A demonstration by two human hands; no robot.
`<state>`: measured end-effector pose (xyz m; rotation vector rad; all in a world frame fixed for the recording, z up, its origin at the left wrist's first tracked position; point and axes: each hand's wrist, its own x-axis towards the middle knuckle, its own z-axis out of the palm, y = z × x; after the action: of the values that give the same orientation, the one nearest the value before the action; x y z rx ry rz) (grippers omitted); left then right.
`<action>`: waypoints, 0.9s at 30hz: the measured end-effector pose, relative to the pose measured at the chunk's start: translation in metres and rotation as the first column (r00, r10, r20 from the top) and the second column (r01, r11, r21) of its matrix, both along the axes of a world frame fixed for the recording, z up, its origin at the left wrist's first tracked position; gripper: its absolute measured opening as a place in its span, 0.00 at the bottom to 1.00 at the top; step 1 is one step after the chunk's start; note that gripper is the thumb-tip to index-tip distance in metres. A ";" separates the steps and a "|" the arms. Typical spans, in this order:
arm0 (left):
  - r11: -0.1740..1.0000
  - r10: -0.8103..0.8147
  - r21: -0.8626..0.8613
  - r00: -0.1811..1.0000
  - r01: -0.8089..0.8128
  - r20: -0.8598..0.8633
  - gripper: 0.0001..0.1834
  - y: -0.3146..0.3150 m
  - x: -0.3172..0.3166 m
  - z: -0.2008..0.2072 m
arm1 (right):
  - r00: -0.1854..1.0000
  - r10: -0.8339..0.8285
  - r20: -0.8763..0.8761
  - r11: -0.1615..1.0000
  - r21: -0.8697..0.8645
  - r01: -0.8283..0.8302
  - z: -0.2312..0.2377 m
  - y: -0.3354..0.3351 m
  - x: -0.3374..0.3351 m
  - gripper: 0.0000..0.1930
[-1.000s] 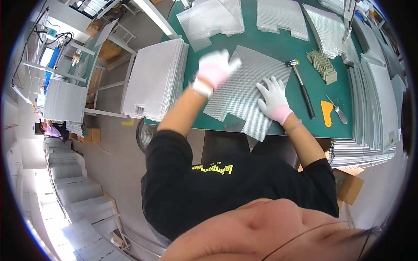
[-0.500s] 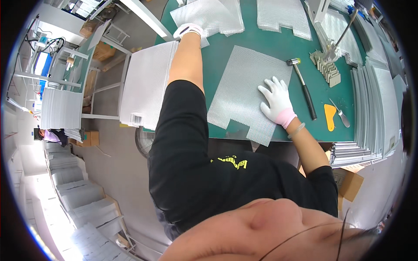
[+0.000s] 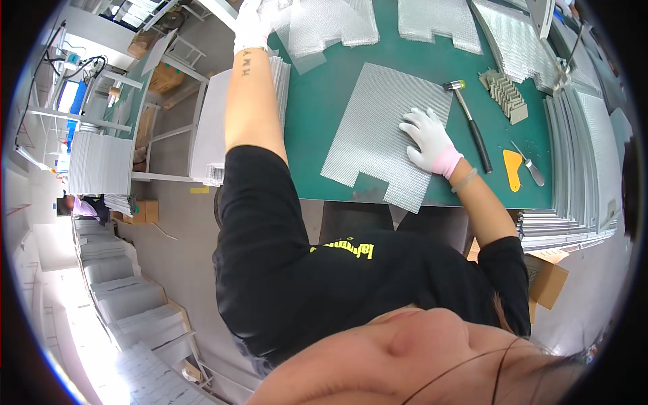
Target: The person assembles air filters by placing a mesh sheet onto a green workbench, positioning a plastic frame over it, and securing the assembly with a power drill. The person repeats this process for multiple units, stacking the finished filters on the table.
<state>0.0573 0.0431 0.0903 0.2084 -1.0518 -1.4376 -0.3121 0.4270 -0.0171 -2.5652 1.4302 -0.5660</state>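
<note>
Leftward and farther out, the left hand [image 3: 252,25] has travelled since the earlier frame, from above the loose mesh sheet [image 3: 378,121] to the table's far left corner. It wears a white glove and is now beside the left end of the far-left mesh stack [image 3: 334,28]; its fingers are blurred near the picture's upper edge, so I cannot tell how far they are open or whether they grip anything. The right hand [image 3: 430,143], also gloved, has stayed on the right part of the loose sheet, its fingers spread apart and laid flat, gripping nothing. That sheet lies across the middle of the green table [image 3: 307,111], with a notch in its near side and its near right corner reaching past the table's near edge. Just beside its far right corner is the head of a hammer [image 3: 476,135]. Farther right stand beige brackets [image 3: 505,96] in a row; nearer lie a yellow scraper [image 3: 512,170] and a small metal-bladed tool [image 3: 533,173].
</note>
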 end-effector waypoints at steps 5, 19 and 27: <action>0.792 0.611 -0.317 0.657 -0.522 0.442 0.23 0.143 -0.051 -0.007 | 0.993 0.116 0.008 0.990 0.076 -0.116 0.003 0.016 0.008 0.23; 0.926 0.144 0.304 0.953 -0.225 0.266 0.24 0.401 -0.065 -0.083 | -0.143 -0.507 0.850 0.819 0.423 -0.388 0.041 0.036 -0.011 0.31; 0.867 0.326 -0.272 0.062 -0.418 0.943 0.31 0.401 -0.071 -0.070 | 0.601 -0.617 0.508 0.786 0.426 0.447 0.039 0.086 0.025 0.49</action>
<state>-0.0139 0.4438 0.0203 1.5862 -1.7986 -0.6704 -0.2869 0.5127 0.0222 -1.4546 1.8215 -1.1039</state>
